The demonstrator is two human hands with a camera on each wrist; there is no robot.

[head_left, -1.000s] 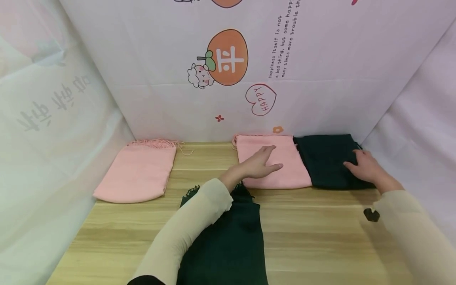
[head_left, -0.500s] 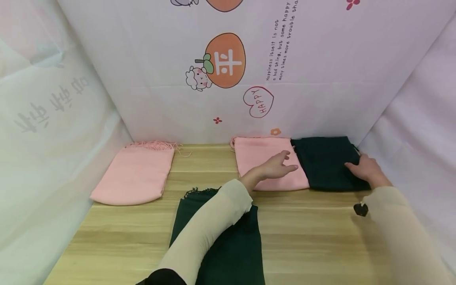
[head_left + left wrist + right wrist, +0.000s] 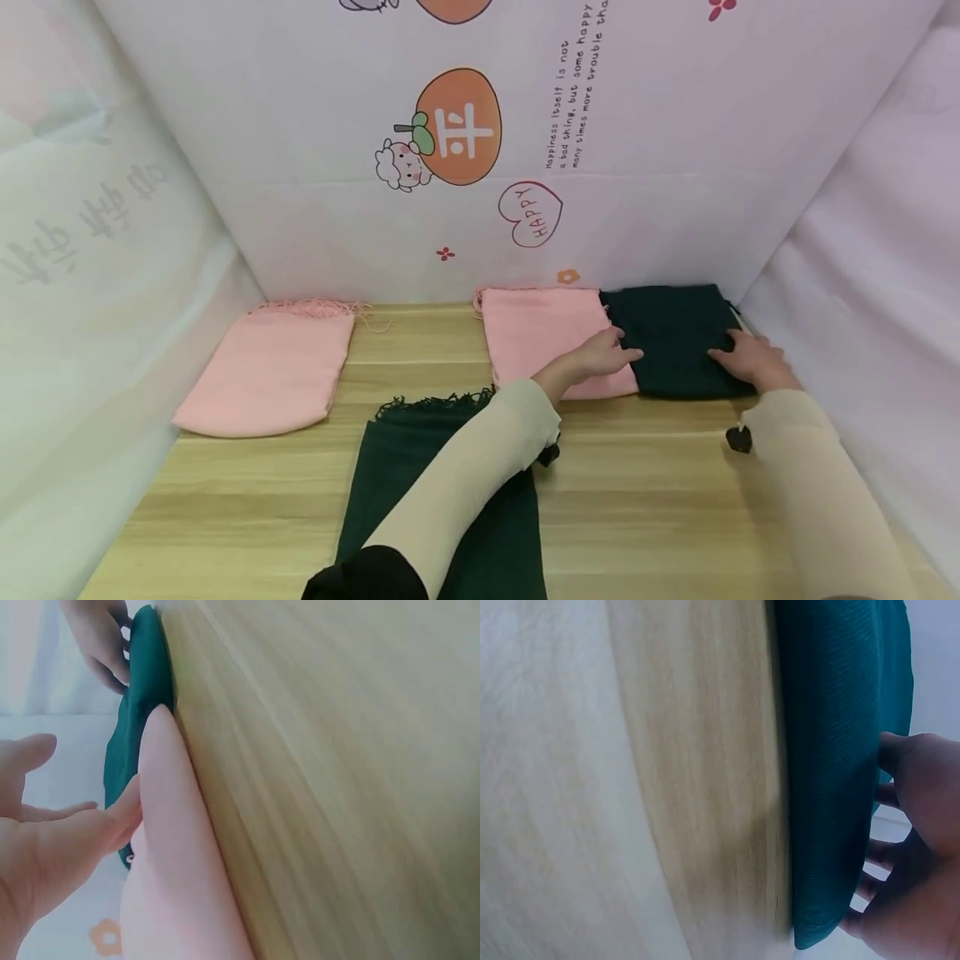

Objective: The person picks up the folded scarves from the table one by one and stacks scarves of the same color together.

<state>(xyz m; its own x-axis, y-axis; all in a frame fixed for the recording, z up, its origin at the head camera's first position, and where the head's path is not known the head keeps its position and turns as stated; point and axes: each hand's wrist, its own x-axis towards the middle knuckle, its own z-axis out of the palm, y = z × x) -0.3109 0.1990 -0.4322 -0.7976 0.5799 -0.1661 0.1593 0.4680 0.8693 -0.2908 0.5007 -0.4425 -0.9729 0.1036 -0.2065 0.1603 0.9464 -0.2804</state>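
Left hand (image 3: 596,354) and right hand (image 3: 753,362), fingers loosely parted, touch the folded pink scarf (image 3: 536,333) and folded green scarf (image 3: 663,333); fringed green scarf (image 3: 401,458) behind left fingers appears part-folded.

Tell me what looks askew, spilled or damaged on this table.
Nothing looks spilled or damaged. Mildly untidy is the far-left pink cloth: its fringe has loose strands straggling sideways onto the wooden table. The other pink cloth and the dark green cloth beside it, at the back right, show nothing odd.
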